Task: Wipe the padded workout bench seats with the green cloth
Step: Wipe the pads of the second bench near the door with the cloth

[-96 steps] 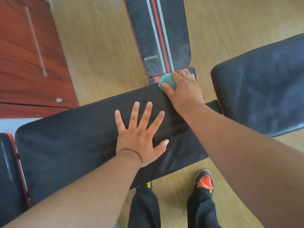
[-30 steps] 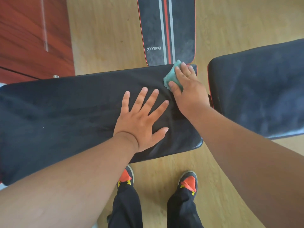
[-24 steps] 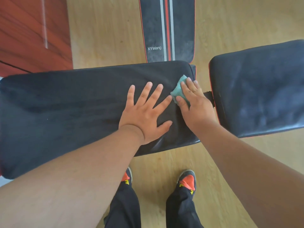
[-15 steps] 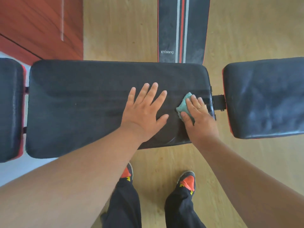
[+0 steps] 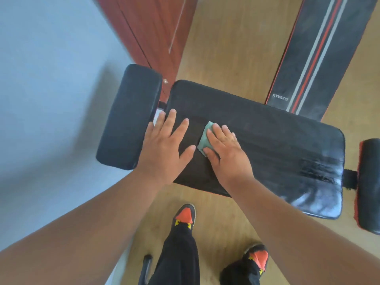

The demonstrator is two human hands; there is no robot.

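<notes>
A person's right hand (image 5: 225, 153) presses a green cloth (image 5: 205, 138) flat against the long black bench pad (image 5: 277, 145), fingers straight and close together on top of the cloth, the thumb lying along the cloth's near edge. The cloth sits toward the left half of the pad, and only its left part shows from under the fingers. The left hand (image 5: 164, 145) lies palm down just beside it, fingers spread wide over the pad's left end, the outer fingers reaching across the gap toward the small end pad (image 5: 129, 118); its thumb points at the cloth without clearly touching it. Both bare forearms run down to the bottom corners of the view.

The long pad lies slanted across the middle, its right end shiny with streaks. The small end pad stands just beyond its left end, joined by a short bracket. At the far right edge, another black pad with red trim (image 5: 369, 188) shows only partly, linked to the long pad by a dark strap.

Behind the long pad, a striped black board (image 5: 320, 56) with grey and red lines and the lettering "XYWang" stretches toward the upper right. The floor (image 5: 230, 42) is light wood. A reddish wooden cabinet (image 5: 156, 27) stands at upper centre, beside a pale blue-grey wall (image 5: 51, 79) on the left. Below the pad, black trousers (image 5: 181, 256) and two dark shoes with orange toes (image 5: 185, 214) stand on the floor.
</notes>
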